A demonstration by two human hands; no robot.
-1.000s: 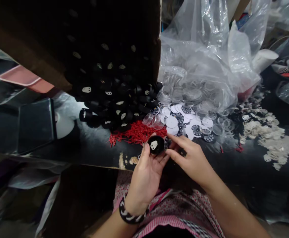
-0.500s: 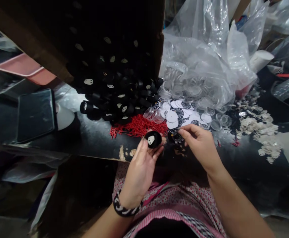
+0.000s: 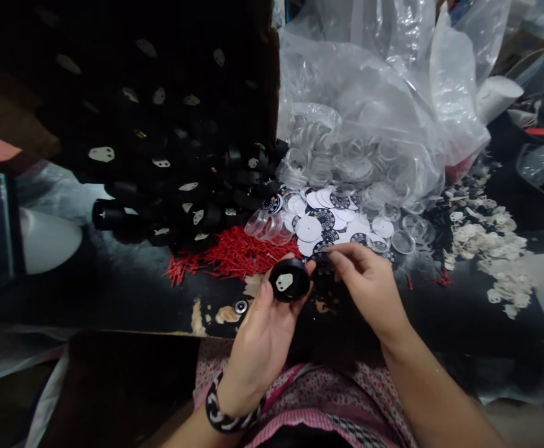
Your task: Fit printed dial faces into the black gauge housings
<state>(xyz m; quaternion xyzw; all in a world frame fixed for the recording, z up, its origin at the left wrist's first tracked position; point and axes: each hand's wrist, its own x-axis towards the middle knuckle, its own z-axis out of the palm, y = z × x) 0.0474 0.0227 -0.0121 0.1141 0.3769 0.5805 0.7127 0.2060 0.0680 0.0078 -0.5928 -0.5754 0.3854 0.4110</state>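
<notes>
My left hand [image 3: 263, 345] is wrapped round a round black case [image 3: 300, 285], its open side turned up. A small white plate [image 3: 284, 282] with holes shows inside it. Just to the right, my right hand [image 3: 372, 292] pinches the edge of a black printed dial [image 3: 322, 257], tilted so that its face is hard to see. The dial is close to the case's rim; whether they touch I cannot tell. Behind my hands lie a heap of red pointers [image 3: 234, 252] and a spread of white-backed dials [image 3: 309, 228].
A large box of black cases [image 3: 183, 149] leans at the back left. Clear round covers [image 3: 313, 149] spill from a plastic bag [image 3: 346, 74]. White plates [image 3: 490, 236] are heaped at the right. A small ring-shaped part [image 3: 240, 307] lies near the table edge.
The view has shifted, so the box and piles sit further left. The dial in my right hand has tilted from face-on and come nearer the case, whose open side shows more.
</notes>
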